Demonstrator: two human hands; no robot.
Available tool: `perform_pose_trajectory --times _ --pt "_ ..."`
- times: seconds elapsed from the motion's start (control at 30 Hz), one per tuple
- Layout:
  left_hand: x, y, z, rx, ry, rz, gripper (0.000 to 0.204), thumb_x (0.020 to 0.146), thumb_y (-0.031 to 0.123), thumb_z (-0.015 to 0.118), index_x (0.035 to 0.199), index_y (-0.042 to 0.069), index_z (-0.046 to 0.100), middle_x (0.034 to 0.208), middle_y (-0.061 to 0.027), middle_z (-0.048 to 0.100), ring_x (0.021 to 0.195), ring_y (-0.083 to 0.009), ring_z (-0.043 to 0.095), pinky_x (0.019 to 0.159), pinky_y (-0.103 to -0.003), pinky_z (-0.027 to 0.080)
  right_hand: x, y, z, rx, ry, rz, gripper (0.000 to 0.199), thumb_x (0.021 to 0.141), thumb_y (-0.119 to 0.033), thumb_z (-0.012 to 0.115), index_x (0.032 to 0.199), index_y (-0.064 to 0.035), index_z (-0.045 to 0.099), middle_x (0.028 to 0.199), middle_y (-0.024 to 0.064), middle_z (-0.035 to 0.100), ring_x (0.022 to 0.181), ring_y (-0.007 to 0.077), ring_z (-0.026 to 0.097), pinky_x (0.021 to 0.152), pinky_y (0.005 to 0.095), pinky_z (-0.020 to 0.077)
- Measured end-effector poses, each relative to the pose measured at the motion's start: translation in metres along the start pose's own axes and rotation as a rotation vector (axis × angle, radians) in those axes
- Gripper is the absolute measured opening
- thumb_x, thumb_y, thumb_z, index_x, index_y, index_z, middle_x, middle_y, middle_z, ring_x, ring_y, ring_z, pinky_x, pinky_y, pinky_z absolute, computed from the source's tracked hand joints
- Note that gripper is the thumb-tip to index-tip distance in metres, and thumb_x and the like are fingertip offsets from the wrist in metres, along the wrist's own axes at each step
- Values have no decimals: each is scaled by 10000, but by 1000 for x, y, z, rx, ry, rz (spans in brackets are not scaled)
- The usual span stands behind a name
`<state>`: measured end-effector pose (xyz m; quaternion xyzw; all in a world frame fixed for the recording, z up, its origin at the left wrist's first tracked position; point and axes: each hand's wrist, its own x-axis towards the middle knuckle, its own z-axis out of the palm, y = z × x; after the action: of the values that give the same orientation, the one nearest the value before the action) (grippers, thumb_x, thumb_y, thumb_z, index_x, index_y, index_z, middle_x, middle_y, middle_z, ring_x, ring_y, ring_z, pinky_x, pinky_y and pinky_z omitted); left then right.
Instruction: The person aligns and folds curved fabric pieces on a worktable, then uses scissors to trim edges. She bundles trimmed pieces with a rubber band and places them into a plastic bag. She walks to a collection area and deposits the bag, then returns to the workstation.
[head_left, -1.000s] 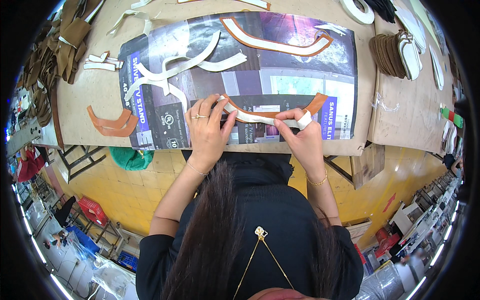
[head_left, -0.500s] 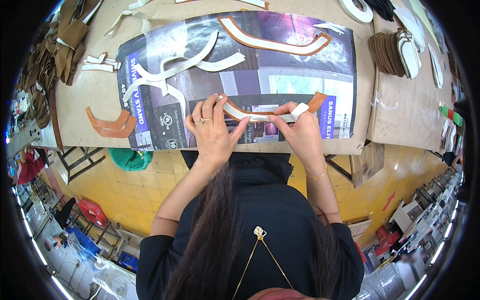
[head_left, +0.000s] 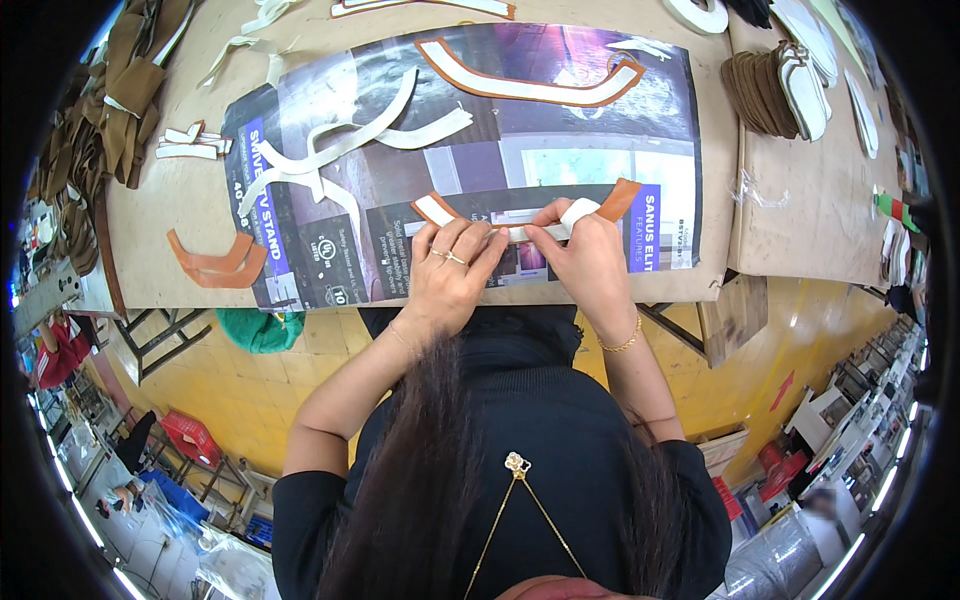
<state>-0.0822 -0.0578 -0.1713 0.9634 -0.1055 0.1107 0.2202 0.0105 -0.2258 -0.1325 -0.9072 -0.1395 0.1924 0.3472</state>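
Observation:
A curved orange-brown leather strip [head_left: 623, 199] lies on the printed cardboard sheet [head_left: 405, 255] before me, a narrower white strip [head_left: 436, 208] running along its top. My left hand [head_left: 450, 270] has its fingers bent together, gripping and pressing the leather strip left of its middle. Close beside it, my right hand [head_left: 585, 262] pinches the white strip between thumb and fingers, and that strip's loose end curls up over the knuckles. At the right end the leather is bare. Both hands hide the middle of the piece.
A white-topped brown strip [head_left: 530, 86] and tangled white strips [head_left: 318, 160] lie farther back. Bare brown leather pieces [head_left: 212, 262] sit at left. Stacked brown and white pieces [head_left: 775, 90] stand right, a white roll [head_left: 697, 14] behind. Brown scraps [head_left: 130, 90] heap at far left.
My left hand has slid right along the strip, its fingers drawing together and uncovering the left end. My right hand stays pinching near the middle. The whole view has shifted slightly.

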Motion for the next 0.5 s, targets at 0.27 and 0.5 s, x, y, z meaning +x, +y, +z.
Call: perform_pose_trajectory --times 0.27,0.5 --pt "-23 13 5 277 -178 3 688 807 427 680 1414 186 462 1434 -78 339 1339 -237 285 1038 -506 277 -1 -1 2 24 6 13 152 809 -160 718 837 -38 634 693 152 644 634 310 641 593 400 486" --pt "-16 24 9 273 -137 -50 667 787 474 718 1382 266 500 1385 -96 370 1290 -266 323 1024 -550 261 -4 9 4 51 104 -54 144 819 -132 730 872 -18 663 689 113 641 569 196 595 534 318 452"
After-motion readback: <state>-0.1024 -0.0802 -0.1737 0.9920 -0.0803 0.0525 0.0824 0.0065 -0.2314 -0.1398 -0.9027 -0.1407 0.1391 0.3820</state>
